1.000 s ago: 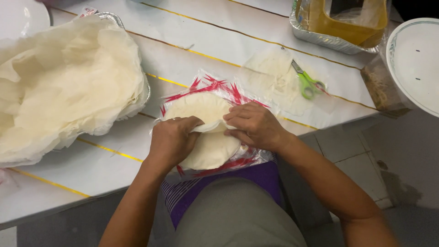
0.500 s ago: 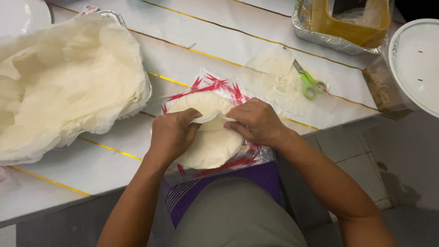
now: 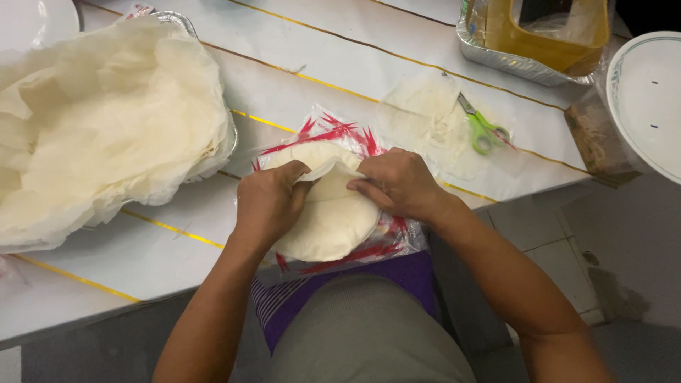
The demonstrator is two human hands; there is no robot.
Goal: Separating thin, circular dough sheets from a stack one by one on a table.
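- Head view: the left hand (image 3: 266, 202) pinches the lifted rim of the top wrapper (image 3: 328, 213), fingertips hidden under it.
- The right hand (image 3: 399, 183) presses its fingers flat on the stack, at the bench's near edge.
- The red-printed bag (image 3: 333, 128) beneath is mostly covered.
- The foil tray (image 3: 186, 21) is cut off at the left.

Both my bare forearms reach forward from the bottom of the view and angle inward, so the hands meet close together in the middle. My left hand (image 3: 268, 202) is knuckles up, the fingers curled under and the thumb pressed toward the forefinger in a pinch. My right hand (image 3: 397, 183) lies palm down, its fingers stretched leftward and nearly flat, the fingertips just beside the left thumb. Both wrists are held low and straight.
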